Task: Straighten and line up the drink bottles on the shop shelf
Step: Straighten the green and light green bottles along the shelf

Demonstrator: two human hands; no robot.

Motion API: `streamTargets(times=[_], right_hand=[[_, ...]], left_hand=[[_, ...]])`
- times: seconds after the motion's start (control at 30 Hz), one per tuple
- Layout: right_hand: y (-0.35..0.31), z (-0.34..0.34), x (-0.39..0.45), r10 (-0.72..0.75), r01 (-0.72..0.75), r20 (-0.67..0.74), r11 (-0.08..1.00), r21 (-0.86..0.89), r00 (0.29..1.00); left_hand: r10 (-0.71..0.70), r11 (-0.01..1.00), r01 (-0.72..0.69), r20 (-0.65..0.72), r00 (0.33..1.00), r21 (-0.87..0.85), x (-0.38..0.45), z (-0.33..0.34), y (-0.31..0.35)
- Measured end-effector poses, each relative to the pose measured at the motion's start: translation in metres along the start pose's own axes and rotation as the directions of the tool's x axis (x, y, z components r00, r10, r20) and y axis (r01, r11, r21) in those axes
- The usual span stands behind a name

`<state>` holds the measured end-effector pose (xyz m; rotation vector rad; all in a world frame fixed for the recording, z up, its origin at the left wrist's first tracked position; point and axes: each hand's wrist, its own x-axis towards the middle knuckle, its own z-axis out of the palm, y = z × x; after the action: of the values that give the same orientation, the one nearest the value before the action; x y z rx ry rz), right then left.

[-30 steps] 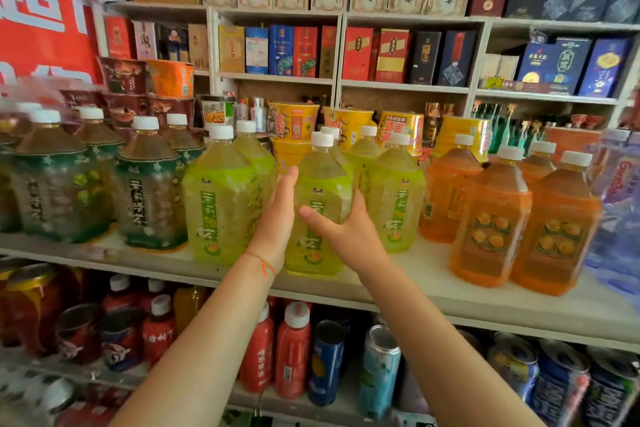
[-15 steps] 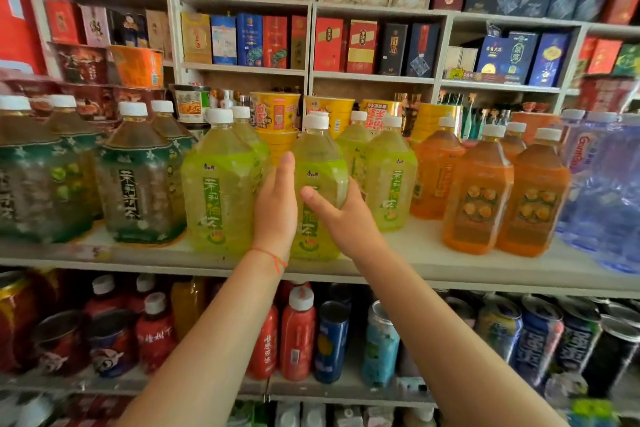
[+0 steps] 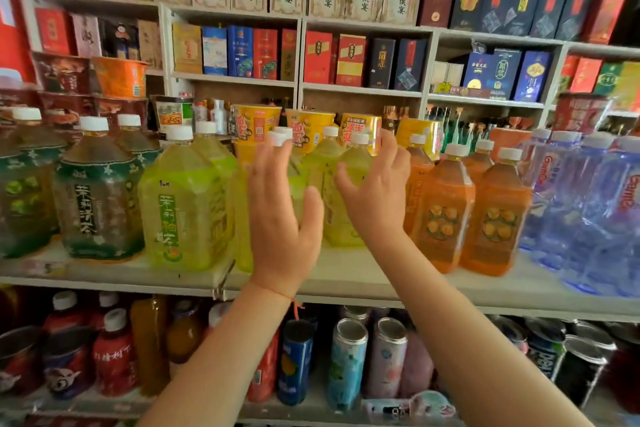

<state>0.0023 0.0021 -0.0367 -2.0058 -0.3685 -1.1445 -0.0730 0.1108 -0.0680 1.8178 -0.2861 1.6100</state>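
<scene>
Drink bottles: one long row on the shop shelf (image 3: 346, 279), in colour groups. From the left, dark green tea bottles (image 3: 98, 198), yellow-green tea bottles (image 3: 183, 208), orange bottles (image 3: 446, 208), then clear blue water bottles (image 3: 588, 204) at the far right.
Shop shelf: pale board at chest height, with bare shelf in front of the middle bottles; cans and small red bottles sit on the level below.
Yellow-green group: the front left bottle stands forward near the shelf edge; the one behind the hands (image 3: 349, 198) sits further back, so this group's front line looks uneven.
Left hand (image 3: 282, 218): open, fingers spread and raised, holding nothing, in front of the middle yellow-green bottle.
Right hand (image 3: 375, 191): open and empty too, fingers up, just before the rightmost yellow-green bottle; whether it touches is unclear.
Step in hand: likely between grips in the yellow-green section.
Next move: probably close both palms round a set-back bottle and draw it level, label forward.
</scene>
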Motion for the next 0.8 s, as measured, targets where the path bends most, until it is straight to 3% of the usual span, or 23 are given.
streamTargets(times=[0.07,0.1,0.17,0.23,0.3,0.37,0.47,0.53,0.63,0.8], right_hand=[[0.01,0.008,0.01,0.07,-0.053,0.197,0.995,-0.088,0.978],[0.013,0.013,0.011,0.087,-0.047,0.271,0.988,-0.148,0.959],[0.02,0.019,0.011,0.071,0.012,0.322,0.969,-0.247,0.944],[0.023,0.018,0.013,0.031,0.066,0.296,0.948,-0.312,0.955],[0.024,0.016,0.015,0.007,0.11,0.309,0.927,-0.359,0.951],[0.025,0.012,0.016,-0.021,0.169,0.344,0.897,-0.409,0.939],[0.036,0.007,0.024,-0.064,0.234,0.33,0.831,-0.505,0.942],[0.047,0.005,0.028,-0.072,0.273,0.352,0.781,-0.562,0.933],[0.063,0.007,0.026,-0.113,0.307,0.345,0.754,-0.581,0.932],[0.062,0.017,0.02,-0.17,0.289,0.246,0.737,-0.611,0.954]], left_hand=[[0.103,0.994,-0.099,0.109,0.989,-0.034,-0.005,0.017,0.013],[0.064,0.996,-0.051,0.19,0.98,-0.07,-0.006,0.023,0.018],[-0.168,0.972,0.212,0.33,0.929,-0.102,-0.009,0.041,0.022],[-0.468,0.83,0.546,0.391,0.792,-0.114,-0.005,0.057,0.024],[-0.668,0.612,0.775,0.422,0.613,-0.156,0.006,0.068,0.022],[-0.735,0.445,0.872,0.474,0.485,-0.202,0.013,0.077,0.016],[-0.736,0.295,0.92,0.553,0.391,-0.259,0.014,0.088,0.006],[-0.721,0.245,0.941,0.605,0.339,-0.235,0.011,0.097,0.004],[-0.698,0.272,0.946,0.642,0.318,-0.173,0.009,0.109,0.006],[-0.746,0.451,0.882,0.483,0.458,-0.139,0.012,0.107,0.0]])
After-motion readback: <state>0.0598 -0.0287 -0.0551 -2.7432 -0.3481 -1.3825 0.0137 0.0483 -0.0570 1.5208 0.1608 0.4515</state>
